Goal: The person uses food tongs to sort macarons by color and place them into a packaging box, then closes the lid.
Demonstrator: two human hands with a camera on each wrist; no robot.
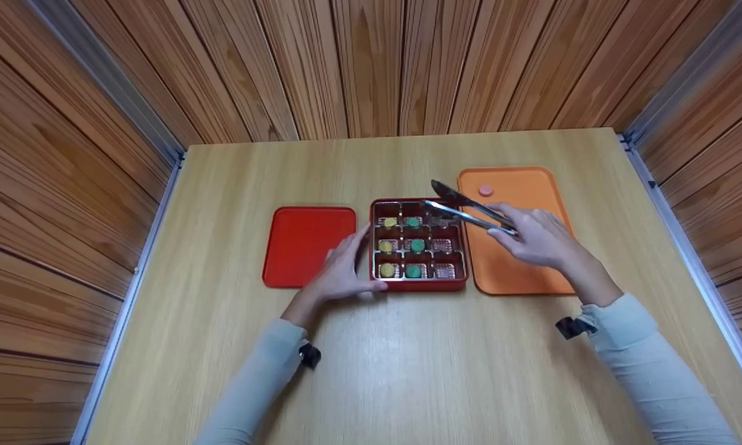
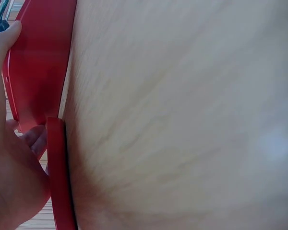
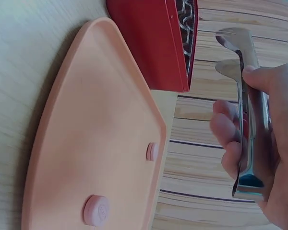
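A dark red box (image 1: 420,285) holds a clear tray of nine compartments. Round yellow pieces (image 1: 387,270) fill its left column and green pieces (image 1: 417,245) its middle column. The right column's middle and front compartments are bare; tongs cover the back one. My left hand (image 1: 340,272) rests against the box's near left corner, thumb along the front wall, fingers extended along the left side. My right hand (image 1: 534,235) grips metal tongs (image 3: 249,120) above the box's right side. Their tips are apart, with nothing seen between them.
An orange tray (image 1: 513,278) lies right of the box. Two pink round pieces show on it in the right wrist view, one pink piece (image 3: 96,211) nearer the camera, another pink piece (image 3: 152,151) farther off. A red lid (image 1: 303,241) lies left of the box. Wood-patterned walls surround the table (image 1: 377,383).
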